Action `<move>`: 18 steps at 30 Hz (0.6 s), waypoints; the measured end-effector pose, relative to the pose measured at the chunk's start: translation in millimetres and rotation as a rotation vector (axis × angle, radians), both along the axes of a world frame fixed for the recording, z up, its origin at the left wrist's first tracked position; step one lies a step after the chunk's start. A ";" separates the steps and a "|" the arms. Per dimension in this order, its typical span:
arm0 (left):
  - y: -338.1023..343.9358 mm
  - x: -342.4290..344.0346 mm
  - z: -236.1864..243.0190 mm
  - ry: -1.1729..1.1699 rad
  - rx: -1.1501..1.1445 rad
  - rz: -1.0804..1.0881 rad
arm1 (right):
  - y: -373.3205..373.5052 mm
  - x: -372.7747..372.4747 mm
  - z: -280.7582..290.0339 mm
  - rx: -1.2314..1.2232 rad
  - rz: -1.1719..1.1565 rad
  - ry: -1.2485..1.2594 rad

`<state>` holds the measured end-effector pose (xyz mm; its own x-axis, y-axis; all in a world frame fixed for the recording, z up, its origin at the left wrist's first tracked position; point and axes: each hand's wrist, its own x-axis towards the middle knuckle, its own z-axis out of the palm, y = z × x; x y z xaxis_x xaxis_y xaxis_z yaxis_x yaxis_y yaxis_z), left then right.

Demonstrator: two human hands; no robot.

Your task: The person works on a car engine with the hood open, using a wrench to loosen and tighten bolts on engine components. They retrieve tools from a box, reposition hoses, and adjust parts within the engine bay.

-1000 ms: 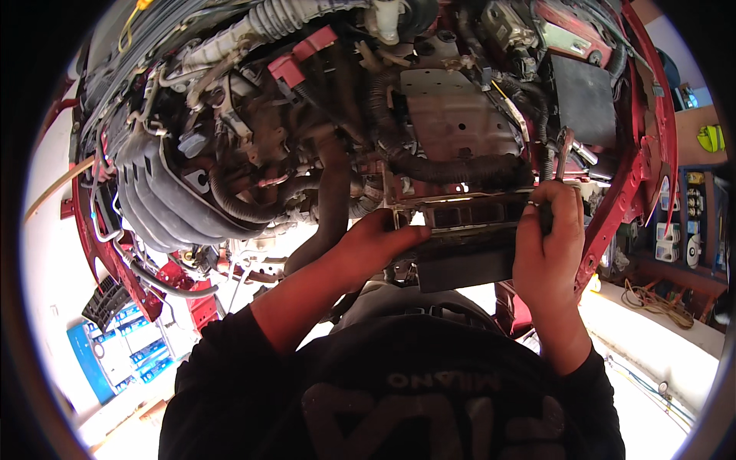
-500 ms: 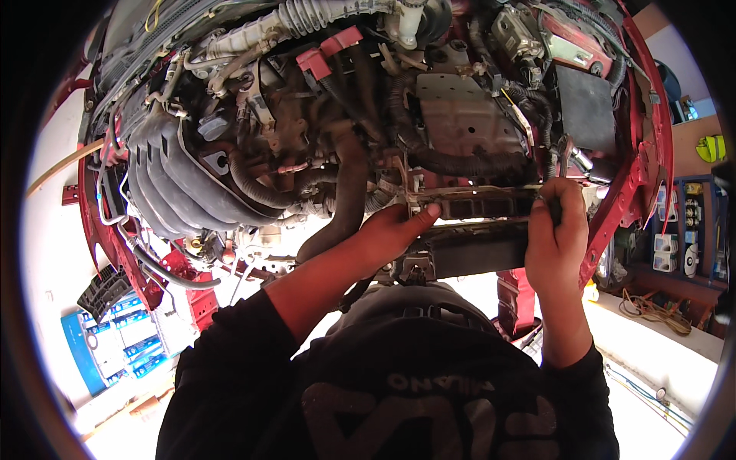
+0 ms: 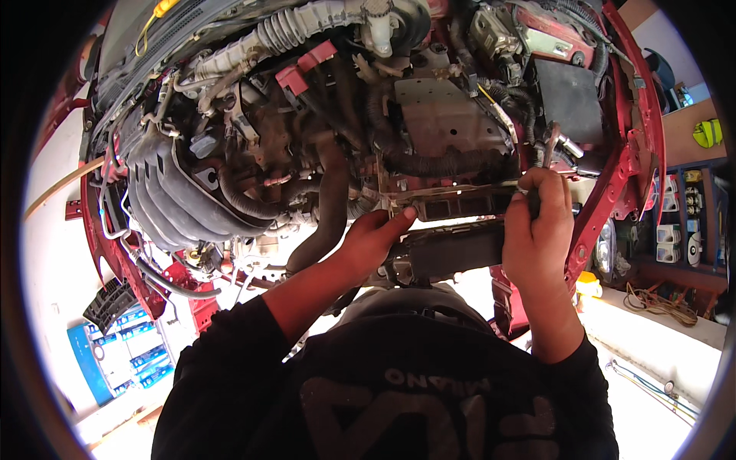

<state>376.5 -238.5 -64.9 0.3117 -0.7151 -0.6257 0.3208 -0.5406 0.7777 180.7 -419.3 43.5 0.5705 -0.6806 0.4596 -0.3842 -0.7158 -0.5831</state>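
Observation:
A long dark rectangular frame (image 3: 460,205) with openings along it lies across the front of the engine bay. My left hand (image 3: 376,239) is closed on its left end, thumb on top and the other fingers hidden beneath. At its right end my right hand (image 3: 543,222) is closed, with curled fingers; the part itself is mostly hidden there. Just under the frame is a flat black panel (image 3: 454,251), slightly tilted. Beyond my right fingers rises a bent metal piece (image 3: 551,143), beside a shiny silver cylinder (image 3: 568,146); I cannot tell whether the hand touches it.
A black ribbed engine cover (image 3: 172,188) fills the left side, with a thick black hose (image 3: 332,192) by my left wrist. Red body panels (image 3: 606,207) edge the bay. A black box (image 3: 569,100) sits far right. Shelves (image 3: 682,218) stand beyond.
The whole view has shifted a little, so the engine bay and my hands sit further left. The black panel under the frame looks more tilted. Both hands keep their grip.

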 end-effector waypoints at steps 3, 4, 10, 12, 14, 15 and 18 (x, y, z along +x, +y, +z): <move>-1.7 2.1 2.4 0.014 0.028 -0.012 | 3.9 -1.8 3.4 0.031 0.020 -0.028; -2.4 2.8 4.3 0.047 0.029 -0.014 | 4.4 -3.2 5.5 0.031 0.037 -0.046; -2.1 9.2 22.5 0.043 0.027 -0.118 | -18.8 -28.1 27.0 0.121 0.126 -0.139; -2.2 9.3 26.1 0.070 0.036 -0.089 | -37.6 -39.1 29.6 0.139 0.144 -0.117; -2.2 9.0 27.4 0.158 -0.046 -0.044 | -58.5 -47.5 27.3 0.092 0.176 -0.098; -3.1 8.0 27.0 0.209 -0.061 -0.020 | -69.5 -49.3 24.3 0.143 0.253 -0.145; -3.0 8.0 25.2 0.204 -0.081 -0.035 | -88.8 -52.4 15.9 0.212 0.282 -0.166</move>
<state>384.5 -241.6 -39.7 0.1585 -0.7738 -0.6133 0.4584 -0.4925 0.7398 128.2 -508.1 59.4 0.6786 -0.5973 0.4274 -0.0778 -0.6371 -0.7668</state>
